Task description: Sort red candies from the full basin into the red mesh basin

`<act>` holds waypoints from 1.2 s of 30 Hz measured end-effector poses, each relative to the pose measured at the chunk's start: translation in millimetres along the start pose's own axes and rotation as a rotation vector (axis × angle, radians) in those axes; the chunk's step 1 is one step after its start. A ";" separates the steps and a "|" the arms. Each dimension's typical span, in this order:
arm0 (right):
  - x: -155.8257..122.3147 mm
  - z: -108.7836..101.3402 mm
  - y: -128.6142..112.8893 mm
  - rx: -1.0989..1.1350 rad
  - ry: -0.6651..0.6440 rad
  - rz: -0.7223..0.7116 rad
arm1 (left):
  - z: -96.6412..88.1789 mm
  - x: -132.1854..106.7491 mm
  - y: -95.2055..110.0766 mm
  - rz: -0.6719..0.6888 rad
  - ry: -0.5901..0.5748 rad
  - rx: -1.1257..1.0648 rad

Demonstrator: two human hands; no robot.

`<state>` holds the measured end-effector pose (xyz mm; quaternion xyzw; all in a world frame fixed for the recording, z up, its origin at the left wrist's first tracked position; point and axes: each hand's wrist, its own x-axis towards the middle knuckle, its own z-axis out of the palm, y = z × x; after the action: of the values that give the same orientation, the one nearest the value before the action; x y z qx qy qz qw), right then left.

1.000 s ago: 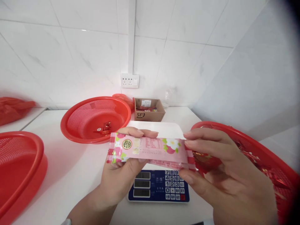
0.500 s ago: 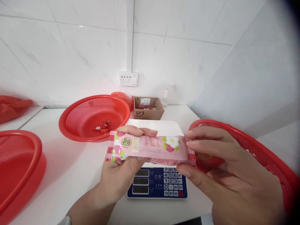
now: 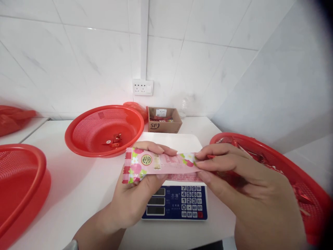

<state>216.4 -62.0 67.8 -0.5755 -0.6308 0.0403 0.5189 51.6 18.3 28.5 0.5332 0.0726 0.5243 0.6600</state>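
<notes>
A pink wrapped snack bar (image 3: 166, 165) with printed flowers and red crimped ends is held between both hands, level above a weighing scale (image 3: 174, 203). My left hand (image 3: 137, 194) grips its left half, thumb underneath and fingers along the top edge. At the other end my right hand (image 3: 244, 184) pinches the wrapper between thumb and fingertips, which cover the right tip. Part of the scale's blue keypad panel and white plate is hidden behind the bar and hands.
Red perforated basket (image 3: 78, 147) at the back left holds a few small wrapped sweets. Another red basket (image 3: 33, 156) stands at the left edge. On the right, a red basket (image 3: 221, 136) contains several wrapped items. A cardboard box (image 3: 165, 127) sits by the wall, below a socket (image 3: 143, 87).
My right hand has moved slightly left and now covers the right end of the snack bar. The bar has shifted slightly right in view; both hands still hold it.
</notes>
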 end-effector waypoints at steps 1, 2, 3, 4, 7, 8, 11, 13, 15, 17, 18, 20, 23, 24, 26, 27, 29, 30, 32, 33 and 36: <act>-0.4 0.2 -1.4 0.011 0.005 0.019 | -0.3 -0.1 0.3 -0.001 -0.001 -0.002; -0.5 0.6 -2.9 0.018 0.007 0.039 | -0.5 -0.2 0.8 -0.007 0.000 -0.010; -0.5 1.2 -4.5 0.027 0.012 0.056 | -0.5 -0.1 1.5 -0.019 0.002 -0.023; -0.2 2.0 -6.0 0.038 0.015 0.074 | -0.3 0.1 2.3 -0.035 0.003 -0.040; 1.4 4.9 -10.4 0.099 0.081 0.172 | 1.6 1.0 4.9 -0.075 -0.010 -0.111; 2.0 5.7 -11.6 0.130 0.092 0.194 | 2.4 1.3 5.6 -0.079 -0.025 -0.139; 3.6 6.2 -13.4 0.206 0.103 0.237 | 4.9 1.8 6.2 -0.076 -0.058 -0.222; 4.8 5.6 -13.3 0.246 0.087 0.263 | 5.9 1.8 5.9 -0.079 -0.073 -0.271; 6.3 5.2 -12.7 0.292 0.067 0.301 | 6.1 1.5 5.3 -0.093 -0.094 -0.315; 7.6 5.4 -12.5 0.342 0.055 0.335 | 5.9 1.1 4.7 -0.101 -0.113 -0.348; 8.1 5.7 -12.6 0.368 0.052 0.346 | 5.6 1.0 4.5 -0.099 -0.120 -0.358; 8.7 6.2 -13.4 0.417 0.051 0.365 | 5.0 0.6 4.5 -0.091 -0.129 -0.372; 8.5 5.9 -15.6 0.480 0.045 0.376 | 4.4 -0.1 5.7 -0.086 -0.145 -0.383; 8.3 5.6 -16.5 0.492 0.045 0.384 | 4.2 -0.3 6.2 -0.086 -0.149 -0.384; 8.1 4.8 -18.0 0.502 0.050 0.399 | 3.9 -0.5 7.0 -0.086 -0.151 -0.379; 8.1 4.5 -18.4 0.504 0.053 0.406 | 3.7 -0.4 7.2 -0.083 -0.152 -0.375; 8.5 4.1 -18.4 0.506 0.055 0.408 | 3.5 0.0 7.1 -0.075 -0.157 -0.368; 8.7 4.0 -18.0 0.506 0.051 0.401 | 3.4 0.2 6.9 -0.074 -0.158 -0.367; 8.9 3.9 -16.8 0.497 0.050 0.386 | 3.4 0.7 6.5 -0.076 -0.161 -0.367; 8.8 4.0 -16.2 0.488 0.052 0.383 | 3.5 0.7 6.4 -0.078 -0.161 -0.364; 8.6 4.5 -15.4 0.481 0.075 0.399 | 3.8 -0.3 6.6 -0.076 -0.162 -0.353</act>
<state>204.4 -58.1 80.9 -0.5498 -0.4580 0.2683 0.6450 49.8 14.9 35.0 0.4464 -0.0537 0.4588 0.7664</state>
